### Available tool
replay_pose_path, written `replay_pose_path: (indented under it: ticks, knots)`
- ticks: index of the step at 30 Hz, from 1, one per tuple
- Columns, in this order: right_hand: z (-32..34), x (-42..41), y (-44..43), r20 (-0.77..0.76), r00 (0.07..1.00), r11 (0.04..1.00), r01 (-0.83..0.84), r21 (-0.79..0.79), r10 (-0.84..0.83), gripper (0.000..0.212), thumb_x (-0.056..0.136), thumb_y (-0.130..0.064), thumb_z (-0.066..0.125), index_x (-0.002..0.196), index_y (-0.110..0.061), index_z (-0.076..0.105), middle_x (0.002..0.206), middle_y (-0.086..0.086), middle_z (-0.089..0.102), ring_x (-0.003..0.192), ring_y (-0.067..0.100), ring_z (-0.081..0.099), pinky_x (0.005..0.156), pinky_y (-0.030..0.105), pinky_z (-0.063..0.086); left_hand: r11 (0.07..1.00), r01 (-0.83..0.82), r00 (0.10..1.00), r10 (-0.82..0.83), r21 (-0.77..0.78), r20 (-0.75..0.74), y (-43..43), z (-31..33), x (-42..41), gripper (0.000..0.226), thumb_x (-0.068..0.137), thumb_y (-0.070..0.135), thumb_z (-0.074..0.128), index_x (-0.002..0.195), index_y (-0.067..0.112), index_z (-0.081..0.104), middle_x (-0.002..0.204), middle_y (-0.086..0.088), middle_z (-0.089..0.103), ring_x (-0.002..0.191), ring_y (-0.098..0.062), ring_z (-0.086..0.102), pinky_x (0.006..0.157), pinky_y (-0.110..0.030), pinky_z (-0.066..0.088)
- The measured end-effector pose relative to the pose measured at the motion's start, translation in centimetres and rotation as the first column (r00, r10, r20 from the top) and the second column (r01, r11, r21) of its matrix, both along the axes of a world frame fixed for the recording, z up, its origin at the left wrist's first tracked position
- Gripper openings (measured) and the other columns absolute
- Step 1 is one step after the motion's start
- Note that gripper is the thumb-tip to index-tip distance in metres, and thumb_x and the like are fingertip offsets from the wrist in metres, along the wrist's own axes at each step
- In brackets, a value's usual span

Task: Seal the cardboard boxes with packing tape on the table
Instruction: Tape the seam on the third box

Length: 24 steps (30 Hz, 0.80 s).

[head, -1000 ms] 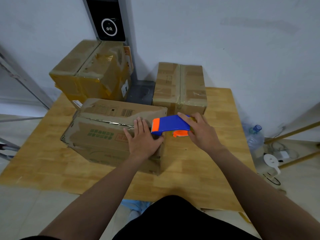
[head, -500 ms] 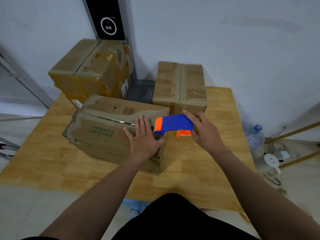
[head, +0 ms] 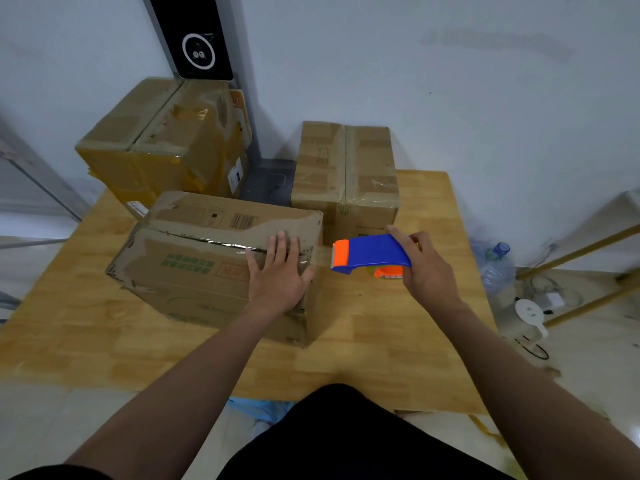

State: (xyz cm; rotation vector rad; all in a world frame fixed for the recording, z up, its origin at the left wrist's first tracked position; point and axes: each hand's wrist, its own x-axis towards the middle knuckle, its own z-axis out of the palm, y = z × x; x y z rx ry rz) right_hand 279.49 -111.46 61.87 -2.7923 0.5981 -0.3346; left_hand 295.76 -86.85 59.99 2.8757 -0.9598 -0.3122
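A worn cardboard box [head: 194,258] lies on the wooden table [head: 381,348], its top seam running left to right. My left hand [head: 278,277] presses flat on the right end of the box top, fingers straight over the seam. My right hand [head: 424,268] grips a blue and orange tape dispenser [head: 369,254] held just right of the box, above the table. A strip of clear tape [head: 320,256] stretches from the dispenser's orange end to the box's right edge.
A taped box [head: 346,174] stands behind the dispenser at the table's back. A larger yellow-taped box [head: 162,140] sits at the back left. A black panel [head: 194,32] hangs on the wall. A water bottle [head: 495,268] and cables lie on the floor to the right.
My right hand has pulled the dispenser to the right, away from the box, drawing out a strip of tape. My left hand stays pressed on the box top.
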Motion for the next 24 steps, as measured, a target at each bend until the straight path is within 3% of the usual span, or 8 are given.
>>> replay_pose_path:
  ticks: [7, 10, 13, 19, 24]
  knots:
    - [-0.4, 0.9, 1.5, -0.078, 0.997, 1.0, -0.015, 0.003, 0.015, 0.088, 0.093, -0.011, 0.059, 0.153, -0.052, 0.009, 0.119, 0.002, 0.04, 0.101, 0.023, 0.051, 0.059, 0.04, 0.056, 0.994, 0.099, 0.995, -0.1, -0.055, -0.028, -0.9, -0.1, -0.8, 0.061, 0.111, 0.038, 0.017, 0.164, 0.017, -0.007, 0.171, -0.007, -0.013, 0.158, -0.021, -0.013, 0.125, -0.047, -0.005]
    - [-0.7, 1.0, 1.7, -0.091, 0.991, 0.995, -0.1, -0.011, 0.098, 0.096, 0.093, -0.008, 0.058, 0.154, -0.053, 0.0, 0.125, 0.005, 0.039, 0.108, 0.024, 0.047, 0.061, 0.034, 0.052, 0.992, 0.115, 0.991, -0.118, -0.051, -0.069, -1.1, 0.0, -0.6, 0.06, 0.112, 0.032, 0.019, 0.164, 0.014, -0.006, 0.171, -0.011, -0.013, 0.158, -0.026, -0.012, 0.127, -0.047, -0.002]
    - [-0.8, 0.6, 1.6, -0.076, 0.983, 0.986, -0.165, 0.004, 0.165, 0.1, 0.095, -0.009, 0.056, 0.15, -0.06, -0.01, 0.119, 0.003, 0.038, 0.101, 0.021, 0.047, 0.061, 0.032, 0.05, 0.988, 0.146, 0.98, -0.152, -0.057, -0.126, -1.2, 0.6, -0.3, 0.06, 0.111, 0.026, 0.024, 0.164, 0.016, -0.004, 0.171, -0.012, -0.015, 0.157, -0.029, -0.014, 0.128, -0.05, 0.001]
    - [-1.2, -0.3, 1.1, -0.088, 0.969, 0.973, -0.228, 0.035, 0.23, 0.083, 0.093, -0.033, 0.065, 0.154, -0.054, 0.014, 0.115, -0.002, 0.038, 0.102, 0.017, 0.048, 0.067, 0.035, 0.054, 0.99, 0.136, 0.985, -0.137, -0.02, -0.107, -1.8, 0.3, -0.3, 0.055, 0.111, 0.034, 0.026, 0.163, 0.034, 0.008, 0.172, -0.002, -0.014, 0.157, -0.033, -0.01, 0.126, -0.056, 0.005]
    - [-1.4, -1.1, 0.4, -0.081, 0.976, 0.977, -0.196, 0.079, 0.202, 0.09, 0.091, -0.022, 0.068, 0.154, -0.055, 0.014, 0.113, -0.004, 0.037, 0.096, 0.014, 0.047, 0.064, 0.034, 0.054, 0.991, 0.124, 0.987, -0.128, -0.048, -0.097, -1.8, 0.4, -0.3, 0.052, 0.112, 0.034, 0.025, 0.162, 0.038, 0.014, 0.172, 0.0, -0.008, 0.158, -0.032, -0.005, 0.124, -0.058, 0.009]
